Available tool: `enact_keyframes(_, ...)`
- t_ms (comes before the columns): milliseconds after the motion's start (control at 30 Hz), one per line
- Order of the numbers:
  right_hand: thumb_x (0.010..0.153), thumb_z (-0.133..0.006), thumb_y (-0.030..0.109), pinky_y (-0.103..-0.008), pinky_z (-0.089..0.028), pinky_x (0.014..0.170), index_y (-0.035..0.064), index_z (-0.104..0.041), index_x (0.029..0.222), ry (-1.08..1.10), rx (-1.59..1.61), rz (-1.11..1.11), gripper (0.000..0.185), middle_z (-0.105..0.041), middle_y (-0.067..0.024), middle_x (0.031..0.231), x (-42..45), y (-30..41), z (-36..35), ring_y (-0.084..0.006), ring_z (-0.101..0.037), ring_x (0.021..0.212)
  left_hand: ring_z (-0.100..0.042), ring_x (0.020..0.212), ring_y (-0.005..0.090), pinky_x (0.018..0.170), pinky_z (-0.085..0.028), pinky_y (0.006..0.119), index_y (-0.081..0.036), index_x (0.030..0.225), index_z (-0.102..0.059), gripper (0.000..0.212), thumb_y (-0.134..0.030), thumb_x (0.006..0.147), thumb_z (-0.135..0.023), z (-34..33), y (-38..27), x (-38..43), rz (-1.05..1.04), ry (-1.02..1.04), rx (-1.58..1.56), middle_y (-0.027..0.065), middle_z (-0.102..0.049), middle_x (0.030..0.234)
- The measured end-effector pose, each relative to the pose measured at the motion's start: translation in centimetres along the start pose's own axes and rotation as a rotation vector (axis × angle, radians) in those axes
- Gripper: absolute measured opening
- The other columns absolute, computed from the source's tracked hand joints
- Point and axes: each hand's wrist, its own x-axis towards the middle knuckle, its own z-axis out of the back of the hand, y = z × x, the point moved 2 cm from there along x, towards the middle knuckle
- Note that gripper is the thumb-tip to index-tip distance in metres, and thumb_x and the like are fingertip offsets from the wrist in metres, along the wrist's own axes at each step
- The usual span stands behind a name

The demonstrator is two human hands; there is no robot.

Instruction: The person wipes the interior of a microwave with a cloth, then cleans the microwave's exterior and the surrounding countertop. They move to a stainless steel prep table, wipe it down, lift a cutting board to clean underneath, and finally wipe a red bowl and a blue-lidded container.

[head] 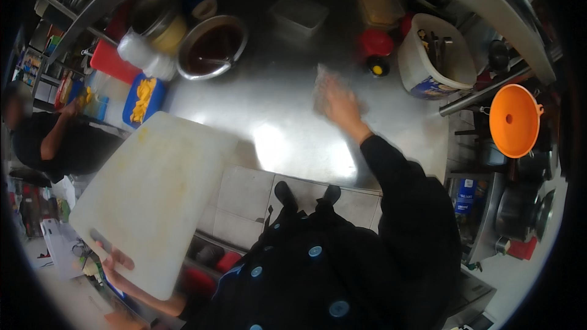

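My left hand (114,259) grips a large white plastic cutting board (158,192) through its handle slot, fingers showing in the opening. The board is tilted, with yellowish stains, and its far edge lies over the left front edge of the steel table (275,101). My right hand (339,101) is flat on a crumpled, clear or greyish wipe-like sheet (323,82) on the table top; the sheet is blurred, so cloth or plastic film cannot be told. A blue container of yellow cut pieces (143,101) stands just beyond the board.
A steel bowl of dark red-brown liquid (213,48) stands back left, near a plastic bag (144,52). At the right are a white bucket with utensils (435,59), a red lid (377,42) and a hanging orange funnel (514,121). Another person (59,142) works at the far left.
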Motion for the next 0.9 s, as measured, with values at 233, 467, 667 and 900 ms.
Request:
enact_keyframes(233, 0.080, -0.061, 0.028, -0.0504, -0.031, 0.101, 0.0126, -0.055, 0.123, -0.140, 0.130, -0.087, 0.046, -0.045, -0.0109, 0.139, 9.0, 7.0, -5.7, -0.0281, -0.039, 0.130, -0.041, 0.060, 0.0054, 0.056, -0.040, 0.020, -0.006, 0.123, -0.050, 0.040, -0.012, 0.084, -0.053, 1.0, -3.4, -0.5, -0.025, 0.333, 0.060, -0.0008, -0.045, 0.073)
enact_keyframes(467, 0.086, -0.053, 0.022, -0.0495, -0.028, 0.106, 0.0092, -0.053, 0.124, -0.011, 0.584, 0.203, 0.040, -0.050, -0.0096, 0.132, 1.2, 27.2, -11.1, -0.0265, -0.043, 0.124, -0.038, 0.059, 0.0046, 0.059, -0.040, 0.019, -0.004, 0.129, -0.045, 0.046, -0.015, 0.085, -0.054, -10.1, -1.1, -3.2, -0.150, -0.107, 0.064, -0.0019, -0.043, 0.069)
enact_keyframes(667, 0.070, -0.066, 0.013, -0.0486, -0.030, 0.104, 0.0098, -0.060, 0.106, -0.100, 0.583, 0.227, 0.037, -0.054, -0.0075, 0.128, -10.5, 17.9, -1.8, -0.0241, -0.044, 0.124, -0.050, 0.066, 0.0057, 0.060, -0.041, 0.018, -0.003, 0.126, -0.048, 0.043, -0.016, 0.086, -0.053, -9.2, -0.9, -2.4, -0.002, 0.178, 0.074, 0.0003, -0.050, 0.073)
enact_keyframes(900, 0.074, -0.068, 0.026, -0.0437, -0.042, 0.082, 0.0109, -0.061, 0.105, -0.384, -0.096, -0.798, 0.035, -0.060, -0.0108, 0.116, -33.5, -9.2, 11.0, -0.0280, -0.056, 0.108, -0.049, 0.063, 0.0054, 0.059, -0.041, 0.018, -0.003, 0.124, -0.049, 0.041, -0.017, 0.086, -0.053, -13.9, 7.4, -3.6, 0.237, 0.615, 0.011, -0.0001, -0.049, 0.071)
